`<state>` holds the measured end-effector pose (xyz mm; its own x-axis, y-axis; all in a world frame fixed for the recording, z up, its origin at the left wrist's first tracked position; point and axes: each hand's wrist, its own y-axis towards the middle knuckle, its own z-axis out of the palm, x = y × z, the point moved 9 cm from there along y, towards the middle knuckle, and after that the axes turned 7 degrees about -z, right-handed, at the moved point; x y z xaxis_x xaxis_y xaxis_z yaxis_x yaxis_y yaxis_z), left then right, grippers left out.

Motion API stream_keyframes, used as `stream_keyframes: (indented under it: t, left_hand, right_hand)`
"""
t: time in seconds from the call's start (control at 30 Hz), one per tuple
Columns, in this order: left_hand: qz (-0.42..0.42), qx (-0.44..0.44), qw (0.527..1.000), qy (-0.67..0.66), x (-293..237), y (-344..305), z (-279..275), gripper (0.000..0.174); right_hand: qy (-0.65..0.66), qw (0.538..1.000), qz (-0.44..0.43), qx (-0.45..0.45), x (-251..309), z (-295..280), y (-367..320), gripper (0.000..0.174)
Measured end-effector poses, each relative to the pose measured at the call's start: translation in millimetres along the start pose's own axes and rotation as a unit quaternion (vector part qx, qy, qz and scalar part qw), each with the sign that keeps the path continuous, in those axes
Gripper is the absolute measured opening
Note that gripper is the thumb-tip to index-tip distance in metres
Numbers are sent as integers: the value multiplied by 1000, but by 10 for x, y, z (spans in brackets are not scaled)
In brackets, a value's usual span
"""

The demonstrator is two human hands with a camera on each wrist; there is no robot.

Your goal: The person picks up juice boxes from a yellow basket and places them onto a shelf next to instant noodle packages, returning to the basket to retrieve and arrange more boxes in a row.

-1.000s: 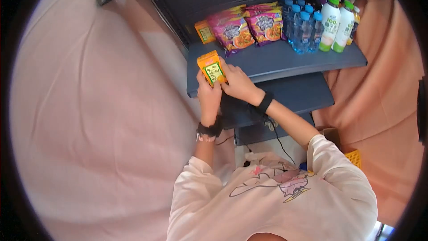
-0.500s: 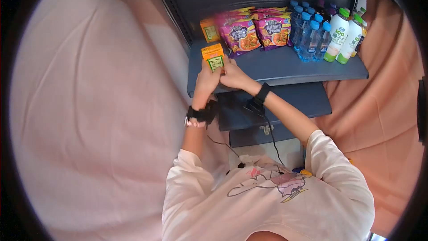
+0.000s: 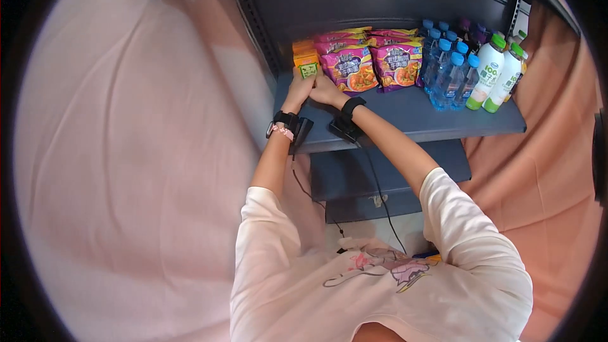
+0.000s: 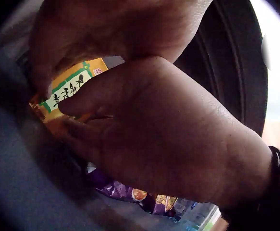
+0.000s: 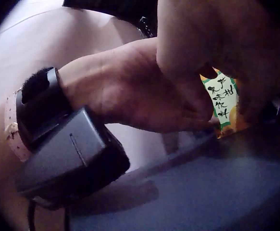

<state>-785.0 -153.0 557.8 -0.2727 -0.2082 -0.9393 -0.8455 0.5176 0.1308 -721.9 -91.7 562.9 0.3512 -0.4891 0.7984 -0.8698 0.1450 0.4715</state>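
Both hands hold an orange drink carton (image 3: pixel 306 61) with a green-framed label (image 5: pixel 222 99) between them, at the left end of the shelf. My left hand (image 3: pixel 297 93) grips its left side, and my right hand (image 3: pixel 327 90) its right side. In the left wrist view the right thumb lies across the front of the carton (image 4: pixel 65 91), its fingers bent round the edge. The left hand (image 5: pixel 130 86) is partly covered by the right hand (image 5: pixel 221 38) in the right wrist view. Another orange carton (image 3: pixel 303 45) shows just behind the held one.
Purple noodle packets (image 3: pixel 349 71) stand in rows right of the hands. Further right are blue-capped water bottles (image 3: pixel 451 79) and green-capped white bottles (image 3: pixel 486 73). A dark shelf upright (image 3: pixel 253 25) rises close on the left. Cables (image 3: pixel 379 196) hang from both wrists.
Both hands have carried the carton forward and down, from above the shelf's front to its back left, up against the other carton. The arms are stretched further out.
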Motion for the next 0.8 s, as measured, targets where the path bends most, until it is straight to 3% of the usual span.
stream_keyframes:
  t: [0.2,0.23,0.33,0.37,0.4,0.43,0.47,0.53,0.63,0.8]
  left_hand:
    - [16,59,996,-58,95,230,107,60]
    - [16,53,997,-60,72,215,98,60]
    - [-46,62,991,-106,231,222,165,49]
    - [-68,29,994,-86,473,331,147,48]
    - [-87,-4,994,-65,590,400,119,47]
    - [-84,-18,996,-25,453,259,134,46]
    - [-81,-32,996,14,253,-17,158,46]
    - [-19,-29,997,70,-126,-474,240,55]
    - [48,40,998,19,-561,-1072,563,61]
    - [136,96,980,108,-1034,-1765,1243,63]
  right_hand:
    - [-61,998,-1,-29,-328,42,185,86]
    - [-87,996,17,-22,-355,76,197,71]
    - [5,998,-2,-64,-289,44,117,81]
    - [6,998,1,-66,-320,59,62,81]
    - [-16,994,-71,-78,-220,51,26,76]
    - [-42,984,-145,-90,-97,28,-12,71]
    - [40,990,-94,-100,-150,34,-109,59]
    - [57,995,-51,-61,74,-50,-442,52]
    - [111,983,-115,-89,747,-422,-1007,44]
    - [42,986,-47,-157,684,-1002,-1715,44]
